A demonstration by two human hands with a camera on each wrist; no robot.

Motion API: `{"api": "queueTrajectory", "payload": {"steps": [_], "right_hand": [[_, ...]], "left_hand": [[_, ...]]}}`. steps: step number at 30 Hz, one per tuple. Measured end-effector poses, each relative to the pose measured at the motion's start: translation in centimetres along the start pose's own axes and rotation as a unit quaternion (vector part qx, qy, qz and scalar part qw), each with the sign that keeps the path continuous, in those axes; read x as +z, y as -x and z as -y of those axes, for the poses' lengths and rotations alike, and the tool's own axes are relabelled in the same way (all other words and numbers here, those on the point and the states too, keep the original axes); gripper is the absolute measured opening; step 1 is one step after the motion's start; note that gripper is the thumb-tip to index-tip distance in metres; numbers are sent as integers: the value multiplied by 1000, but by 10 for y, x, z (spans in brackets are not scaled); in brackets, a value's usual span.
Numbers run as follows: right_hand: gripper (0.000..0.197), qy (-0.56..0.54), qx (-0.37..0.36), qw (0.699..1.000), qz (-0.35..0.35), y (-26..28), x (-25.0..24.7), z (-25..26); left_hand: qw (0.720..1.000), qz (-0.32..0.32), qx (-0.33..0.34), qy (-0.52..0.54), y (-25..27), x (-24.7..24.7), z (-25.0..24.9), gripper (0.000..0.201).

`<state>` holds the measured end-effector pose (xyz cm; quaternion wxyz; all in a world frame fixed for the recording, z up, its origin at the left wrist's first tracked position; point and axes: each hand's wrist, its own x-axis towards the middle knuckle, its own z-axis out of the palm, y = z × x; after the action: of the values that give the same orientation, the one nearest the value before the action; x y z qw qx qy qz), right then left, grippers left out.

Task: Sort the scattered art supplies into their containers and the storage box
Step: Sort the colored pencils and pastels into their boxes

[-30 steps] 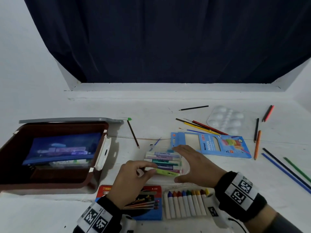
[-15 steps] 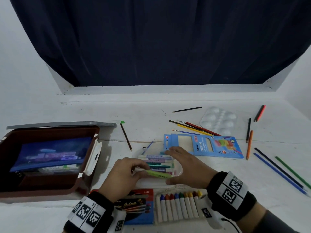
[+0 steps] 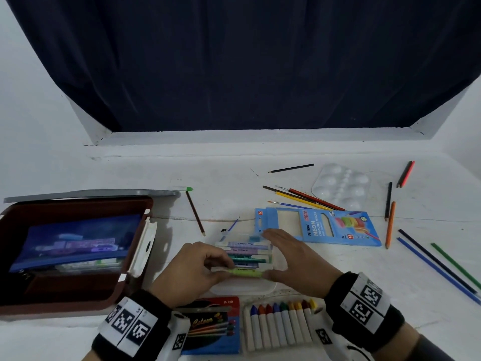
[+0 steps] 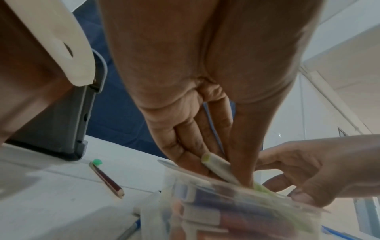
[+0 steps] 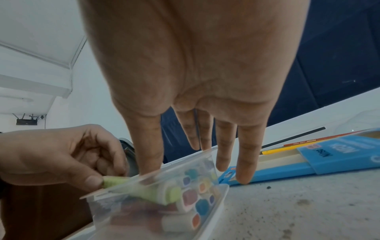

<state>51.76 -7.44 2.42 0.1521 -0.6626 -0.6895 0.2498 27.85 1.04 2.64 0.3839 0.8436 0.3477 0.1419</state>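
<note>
A clear plastic marker case point(image 3: 244, 289) lies on the table in front of me, with several pastel markers point(image 3: 247, 252) stacked in it. My left hand point(image 3: 226, 268) pinches a light green marker point(image 3: 244, 273) by its left end and lays it along the case's near side. The left wrist view shows that green marker point(image 4: 218, 167) between thumb and fingers above the case point(image 4: 226, 211). My right hand point(image 3: 276, 254) rests with straight fingers against the case's right end. In the right wrist view its thumb touches the case point(image 5: 185, 194), and the green marker point(image 5: 144, 190) lies on top.
An open brown storage box point(image 3: 78, 204) holding a blue pouch point(image 3: 73, 241) stands at the left. Crayons point(image 3: 279, 325) and a coloured-pencil box point(image 3: 213, 327) lie near me. A blue neon pencil box point(image 3: 325, 226), a palette point(image 3: 341, 187) and several loose pencils point(image 3: 437, 269) lie to the right.
Both hands stay at the marker case. The left hand still pinches the green marker and has brought it slightly lower onto the stack. The head view has shifted a little.
</note>
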Motion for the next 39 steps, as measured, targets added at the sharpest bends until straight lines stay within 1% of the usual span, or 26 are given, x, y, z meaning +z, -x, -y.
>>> {"api": "queueTrajectory", "payload": {"steps": [3, 6, 8, 13, 17, 21, 24, 26, 29, 32, 33, 36, 37, 39], "right_hand": [[83, -17, 1, 1000, 0, -2, 0, -2], [83, -28, 1, 1000, 3, -5, -1, -5], [84, -32, 5, 999, 4, -7, -1, -7], [89, -31, 3, 999, 11, -12, -2, -11], [91, -21, -4, 999, 27, -18, -6, -14], [90, -11, -4, 999, 40, -23, -7, -18], [88, -11, -17, 999, 48, -27, -8, -17], [88, -9, -21, 998, 62, -30, -8, -17], [88, -3, -21, 996, 82, -34, -14, -16], [78, -4, -33, 995, 92, -42, -27, -10], [73, -4, -42, 995, 89, -48, -32, -8], [56, 10, -77, 995, 60, -73, -45, -2], [51, 20, -90, 995, 50, -85, -49, 0], [45, 48, -108, 992, 40, -114, -52, 0]], "left_hand": [[999, 10, 2, -38, -3, -1, -2, 21], [994, 5, 4, -109, -7, -2, -6, 18], [991, 9, 7, -134, -10, -3, -7, 18], [989, 27, 10, -143, -21, 0, -2, 17], [988, 21, 17, -154, -21, 5, 4, 11], [989, 6, 17, -148, -18, 7, 9, 12], [994, -22, 15, -102, -16, 6, 10, 12], [994, -66, 24, -83, -13, 7, 9, 16], [984, -142, 26, -103, -10, 8, 13, 24], [976, -188, 9, -105, -10, 4, 23, 36], [977, -185, -14, -101, -11, 3, 26, 39], [986, -125, -98, -59, -14, 3, 30, 39], [987, -106, -112, -42, -15, 4, 30, 39], [989, -90, -112, -43, -17, 4, 29, 37]]}}
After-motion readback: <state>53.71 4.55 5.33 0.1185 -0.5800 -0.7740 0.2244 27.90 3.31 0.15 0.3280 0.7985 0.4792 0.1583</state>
